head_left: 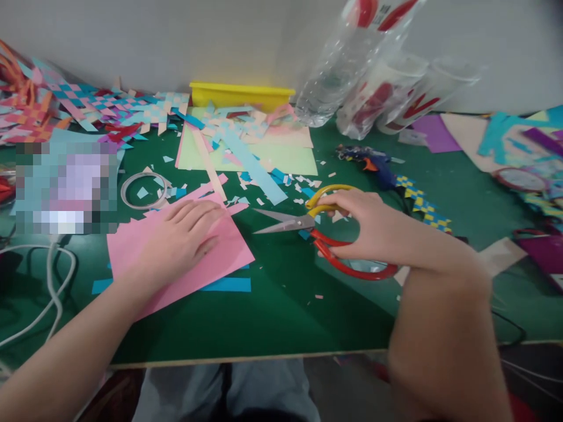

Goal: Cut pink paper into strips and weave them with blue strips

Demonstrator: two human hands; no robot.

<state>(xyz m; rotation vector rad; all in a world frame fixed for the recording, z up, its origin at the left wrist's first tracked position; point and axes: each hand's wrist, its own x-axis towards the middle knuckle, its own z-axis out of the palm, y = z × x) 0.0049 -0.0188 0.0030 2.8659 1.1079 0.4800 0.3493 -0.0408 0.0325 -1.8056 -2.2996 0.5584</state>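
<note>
My left hand point(187, 237) lies flat with its fingers stretched out on a pink sheet of paper point(231, 246). Blue paper strips point(229, 285) stick out from under the sheet's near edge. To the right, my right hand point(358, 220) grips a pair of scissors point(303, 223) with one yellow and one red handle. The blades are slightly parted and point left toward the pink sheet, apart from it. A roll of clear tape point(144, 190) rests just beyond my left hand.
Woven paper strips point(105, 105) pile up at the back left, near a yellow tray point(241, 95). A pixelated device point(65, 187) with a white cable point(55, 281) lies left. Plastic-wrapped cups point(387, 88) stand at the back; a blue glue gun point(373, 164) lies before them. Scraps litter the green table point(281, 322).
</note>
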